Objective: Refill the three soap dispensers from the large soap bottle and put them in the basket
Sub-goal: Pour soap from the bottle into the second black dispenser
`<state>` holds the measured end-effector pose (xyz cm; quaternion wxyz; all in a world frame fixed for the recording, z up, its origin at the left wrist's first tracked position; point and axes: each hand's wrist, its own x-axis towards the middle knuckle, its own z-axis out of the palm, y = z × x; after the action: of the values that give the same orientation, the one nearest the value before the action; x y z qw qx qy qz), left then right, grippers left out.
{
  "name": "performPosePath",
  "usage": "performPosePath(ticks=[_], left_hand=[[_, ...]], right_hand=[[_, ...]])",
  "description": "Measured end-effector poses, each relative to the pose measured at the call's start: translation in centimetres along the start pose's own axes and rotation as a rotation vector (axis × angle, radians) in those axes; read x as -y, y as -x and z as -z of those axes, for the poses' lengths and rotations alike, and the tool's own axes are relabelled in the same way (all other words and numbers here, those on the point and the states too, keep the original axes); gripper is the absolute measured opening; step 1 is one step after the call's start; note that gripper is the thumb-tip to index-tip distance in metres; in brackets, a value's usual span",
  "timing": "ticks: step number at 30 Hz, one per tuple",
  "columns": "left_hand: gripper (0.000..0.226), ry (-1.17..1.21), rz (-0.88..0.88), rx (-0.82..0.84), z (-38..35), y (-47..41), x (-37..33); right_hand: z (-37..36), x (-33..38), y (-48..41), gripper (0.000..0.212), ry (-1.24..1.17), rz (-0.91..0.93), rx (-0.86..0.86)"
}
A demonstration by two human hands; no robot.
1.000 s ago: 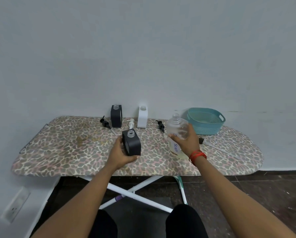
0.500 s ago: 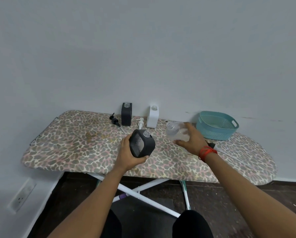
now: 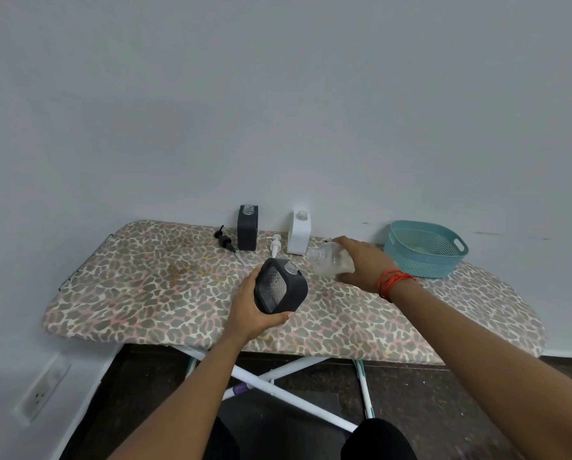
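Our left hand (image 3: pixel 250 310) grips a tilted black soap dispenser (image 3: pixel 280 286) above the ironing board (image 3: pixel 138 277). Our right hand (image 3: pixel 364 260) wraps the clear soap bottle (image 3: pixel 331 258), tipped neck-first toward it.

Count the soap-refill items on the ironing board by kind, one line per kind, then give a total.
Soap dispensers: 3 (black in left hand, black by wall, white)
Loose pumps: 2 visible (black, white)
Large soap bottle: 1, in right hand
Basket: 1
Total: 7
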<state>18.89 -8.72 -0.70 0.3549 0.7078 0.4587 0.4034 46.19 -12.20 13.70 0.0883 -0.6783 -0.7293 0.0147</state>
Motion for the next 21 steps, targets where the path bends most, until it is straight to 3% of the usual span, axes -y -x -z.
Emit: performPosePath(ticks=[21], left_hand=[[0.120, 0.049, 0.006, -0.002, -0.1, 0.0, 0.0]], right_hand=[[-1.3, 1.7, -1.2, 0.071, 0.139, 0.059, -0.003]])
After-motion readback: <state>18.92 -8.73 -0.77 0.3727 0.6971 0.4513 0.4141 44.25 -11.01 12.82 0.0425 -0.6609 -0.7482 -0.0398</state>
